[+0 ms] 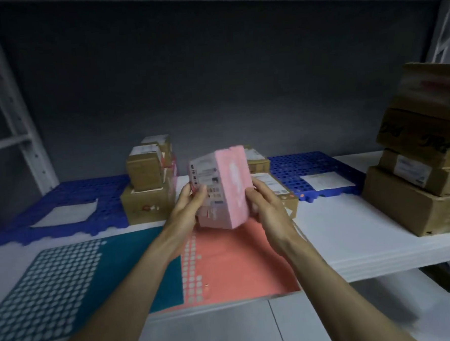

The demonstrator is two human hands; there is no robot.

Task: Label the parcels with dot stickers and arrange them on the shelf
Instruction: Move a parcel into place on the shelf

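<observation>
A pink parcel [226, 186] with a white shipping label on its left face is held tilted above the shelf between both hands. My left hand [187, 204] grips its left, labelled side. On the right side, my right hand [267, 207] holds the pink face. Below them a salmon sticker sheet [240, 261] lies on the white shelf [354, 236], with a teal sticker sheet [67, 280] to its left. Many dots are gone from the teal sheet. The whole view is blurred.
Brown parcels [148, 185] are stacked behind on the left, and another labelled brown box [278, 190] sits behind my right hand. Blue perforated mats [321, 169] lie at the back left and right. A tall stack of cardboard boxes [428, 158] stands at far right.
</observation>
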